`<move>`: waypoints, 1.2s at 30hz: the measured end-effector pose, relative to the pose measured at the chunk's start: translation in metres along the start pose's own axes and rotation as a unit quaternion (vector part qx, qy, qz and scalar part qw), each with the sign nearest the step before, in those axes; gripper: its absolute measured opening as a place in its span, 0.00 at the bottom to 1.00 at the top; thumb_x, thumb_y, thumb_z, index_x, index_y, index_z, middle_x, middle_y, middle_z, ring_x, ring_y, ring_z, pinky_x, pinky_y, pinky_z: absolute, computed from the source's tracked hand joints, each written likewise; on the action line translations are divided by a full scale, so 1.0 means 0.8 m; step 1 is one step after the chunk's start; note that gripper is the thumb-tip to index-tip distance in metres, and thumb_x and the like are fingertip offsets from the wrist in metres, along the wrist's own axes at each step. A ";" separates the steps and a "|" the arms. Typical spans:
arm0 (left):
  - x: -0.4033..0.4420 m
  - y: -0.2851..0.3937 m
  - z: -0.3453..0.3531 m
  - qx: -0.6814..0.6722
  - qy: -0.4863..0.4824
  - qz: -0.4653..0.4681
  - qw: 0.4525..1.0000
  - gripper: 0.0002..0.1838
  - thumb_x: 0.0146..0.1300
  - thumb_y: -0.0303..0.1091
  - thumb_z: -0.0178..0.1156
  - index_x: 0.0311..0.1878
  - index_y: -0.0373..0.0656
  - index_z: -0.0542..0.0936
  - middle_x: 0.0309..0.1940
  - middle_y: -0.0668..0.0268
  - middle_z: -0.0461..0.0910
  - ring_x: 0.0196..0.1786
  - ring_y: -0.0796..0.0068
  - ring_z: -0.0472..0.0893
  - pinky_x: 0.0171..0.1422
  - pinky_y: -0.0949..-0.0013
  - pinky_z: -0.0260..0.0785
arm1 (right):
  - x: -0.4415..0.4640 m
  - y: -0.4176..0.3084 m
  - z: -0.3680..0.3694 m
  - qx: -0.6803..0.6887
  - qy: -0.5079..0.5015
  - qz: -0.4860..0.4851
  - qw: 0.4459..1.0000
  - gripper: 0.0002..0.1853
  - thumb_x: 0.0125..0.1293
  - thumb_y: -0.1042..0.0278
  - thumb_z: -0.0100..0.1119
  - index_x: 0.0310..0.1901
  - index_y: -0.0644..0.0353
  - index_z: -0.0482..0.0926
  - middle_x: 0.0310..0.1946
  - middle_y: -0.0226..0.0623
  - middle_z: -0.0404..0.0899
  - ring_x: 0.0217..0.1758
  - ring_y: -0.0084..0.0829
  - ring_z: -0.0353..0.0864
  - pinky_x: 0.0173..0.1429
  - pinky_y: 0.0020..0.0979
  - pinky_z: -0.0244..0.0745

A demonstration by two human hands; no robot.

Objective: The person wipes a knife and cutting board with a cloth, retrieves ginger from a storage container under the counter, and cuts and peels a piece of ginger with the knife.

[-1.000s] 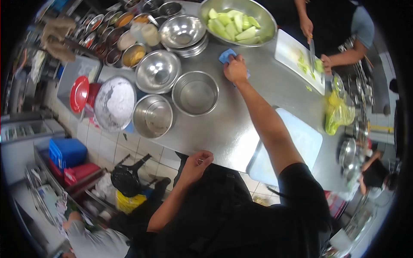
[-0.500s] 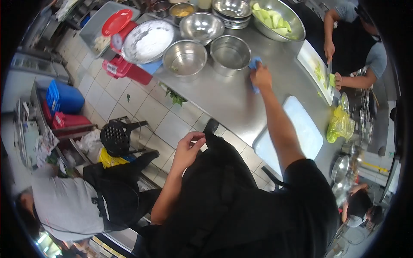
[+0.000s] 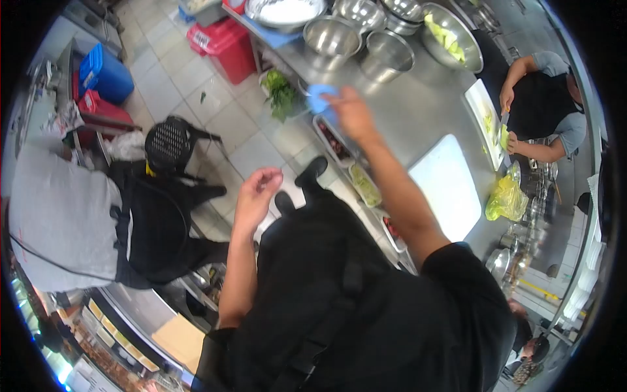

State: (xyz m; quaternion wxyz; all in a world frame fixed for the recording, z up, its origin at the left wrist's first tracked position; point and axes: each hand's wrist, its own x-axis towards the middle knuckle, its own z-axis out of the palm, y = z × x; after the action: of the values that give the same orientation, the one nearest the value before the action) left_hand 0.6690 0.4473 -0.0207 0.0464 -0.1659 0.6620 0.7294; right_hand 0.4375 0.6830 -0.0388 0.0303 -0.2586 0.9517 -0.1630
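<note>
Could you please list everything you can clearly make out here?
Table: 1, steel-grey, centre
Cloth: 1, blue, table's near edge
Bowls and pots: at least 5, silver, table's far end
Cutting boards: 2, white, on table
Knife: 1, silver, over far board
Plastic bag: 1, yellow, table's right
Stool: 1, black, floor
Bins: at least 3, blue and red, left
Leafy greens: 1 bunch, green, below table
Co-workers: at least 2, grey-sleeved, left and right
Left hand: 1, bare, above floor
Right hand: 1, bare, on cloth

Illumination: bright. Motion blur: right hand (image 3: 354, 116), held blue cloth (image 3: 320, 99). Washed-out surface: white board (image 3: 449, 189), right of that hand. Periphery: fisheye curvature, dark corners.
</note>
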 end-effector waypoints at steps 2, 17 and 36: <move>-0.007 -0.009 -0.007 -0.042 0.017 -0.041 0.998 0.14 0.71 0.39 0.66 0.52 0.39 0.84 0.42 0.67 0.85 0.46 0.78 0.80 0.55 0.71 0.72 | -0.046 0.063 -0.001 -0.119 -0.026 0.004 0.993 0.22 0.67 0.71 0.56 0.60 0.39 0.84 0.54 0.46 0.77 0.60 0.48 0.77 0.62 0.44 0.74; 0.037 -0.087 0.019 0.095 -0.012 -0.034 0.995 0.20 0.66 0.44 0.68 0.50 0.36 0.84 0.41 0.57 0.88 0.44 0.66 0.85 0.53 0.64 0.75 | -0.228 0.152 -0.066 0.088 -0.020 0.098 0.991 0.24 0.58 0.91 0.56 0.52 0.55 0.86 0.55 0.44 0.81 0.58 0.45 0.82 0.61 0.38 0.79; 0.176 -0.030 0.020 0.208 -0.034 -0.108 0.971 0.20 0.66 0.45 0.68 0.51 0.38 0.85 0.41 0.58 0.87 0.43 0.67 0.85 0.51 0.63 0.76 | -0.058 0.016 -0.015 0.149 0.090 0.054 0.983 0.16 0.65 0.68 0.67 0.53 0.64 0.83 0.59 0.52 0.78 0.62 0.54 0.78 0.66 0.44 0.74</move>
State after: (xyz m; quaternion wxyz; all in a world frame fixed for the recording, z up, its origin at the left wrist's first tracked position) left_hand 0.5409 0.4446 -0.0850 0.1813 -0.1983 0.7754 0.5715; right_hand 0.4694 0.7201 -0.0327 -0.0085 -0.1835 0.9281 -0.3237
